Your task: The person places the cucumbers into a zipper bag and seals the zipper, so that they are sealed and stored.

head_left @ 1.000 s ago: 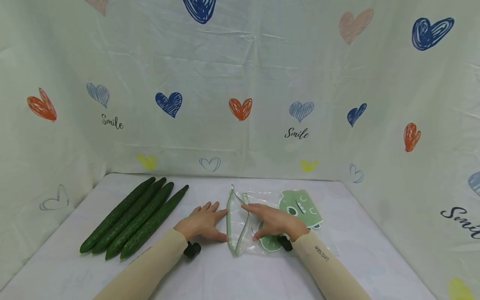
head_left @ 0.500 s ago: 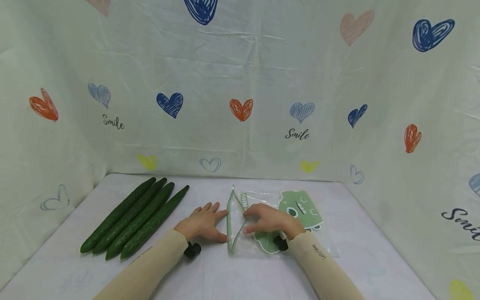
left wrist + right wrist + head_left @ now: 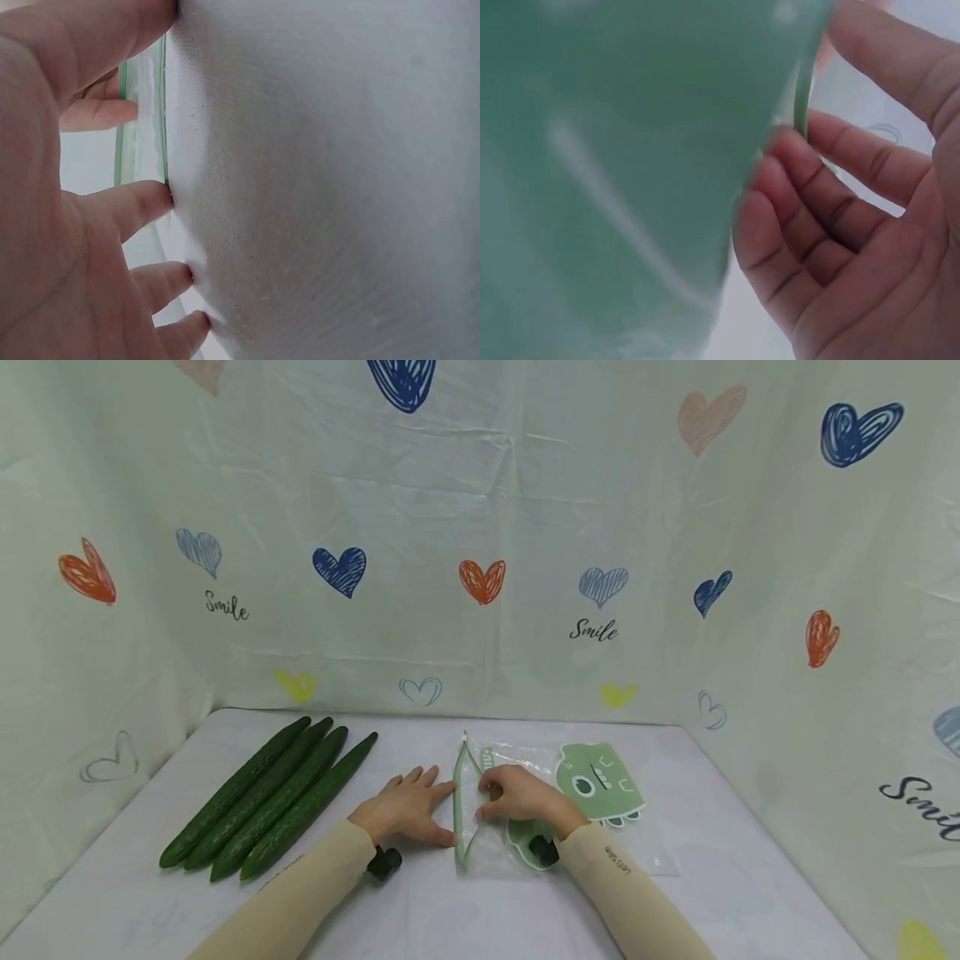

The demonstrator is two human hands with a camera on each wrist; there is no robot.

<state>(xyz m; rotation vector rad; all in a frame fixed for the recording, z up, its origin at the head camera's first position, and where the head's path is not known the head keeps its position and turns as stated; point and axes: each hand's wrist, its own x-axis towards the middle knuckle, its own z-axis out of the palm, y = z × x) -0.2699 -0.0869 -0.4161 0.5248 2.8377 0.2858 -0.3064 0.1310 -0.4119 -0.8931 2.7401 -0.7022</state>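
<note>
The clear bag [image 3: 600,777] lies flat on the white table [image 3: 480,918], a bit right of the middle, with green pictures printed on it. Its mouth has a green rim [image 3: 457,814] and faces the left hand [image 3: 408,810]. The left hand has its fingers spread wide and pinches nothing. Its thumb and first finger touch the lower side of the rim, and the tips of the other fingers rest on the table, as the left wrist view shows. The right hand [image 3: 525,793] is over the bag. Its fingers are curled at the top side of the rim and hold it, with the thumb close by, so the mouth makes a thin gap between the two hands. The bag looks blurry in the right wrist view, so I cannot tell just how the thumb presses. Four long green cucumbers [image 3: 288,797] lie side by side on the left part of the table, all on a slant, well apart from the bag. The far tip of the one nearest the left hand sticks out away from the rest. The person has tan sleeves [image 3: 637,893]. Behind the table hangs a pale cloth [image 3: 420,635] with hearts [image 3: 482,582] on it in blue, red, pink and yellow.
</note>
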